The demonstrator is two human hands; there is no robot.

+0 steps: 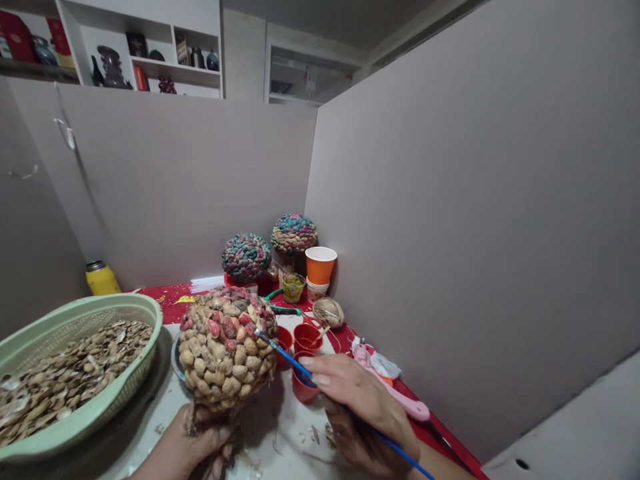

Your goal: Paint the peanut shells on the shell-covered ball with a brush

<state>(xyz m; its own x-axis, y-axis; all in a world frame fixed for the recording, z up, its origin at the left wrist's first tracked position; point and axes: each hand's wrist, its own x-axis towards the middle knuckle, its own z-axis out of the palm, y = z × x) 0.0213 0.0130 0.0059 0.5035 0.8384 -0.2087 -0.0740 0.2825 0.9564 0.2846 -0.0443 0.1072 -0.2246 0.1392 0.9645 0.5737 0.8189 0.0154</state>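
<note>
My left hand [200,437] is closed around the base of a ball covered in peanut shells [227,353], holding it up over the white work surface. Most of its shells are plain tan; several near the top are red or pinkish. A blue paintbrush [285,350] is pinched in my right hand [363,407], its bristle end at the ball's upper right side. Just beyond that hand stand small red cups [306,387], one of which has dark blue in it. Part of a grey bowl [177,357] shows behind the ball.
At left sits a green basket [150,313] of empty shells. Two painted shell balls [246,257], orange paper cups [321,267], a twine ball [329,312] and green-handled pliers [285,311] are farther back. A pink-handled tool [407,403] lies along the right partition. A yellow bottle [103,279] stands at the back left.
</note>
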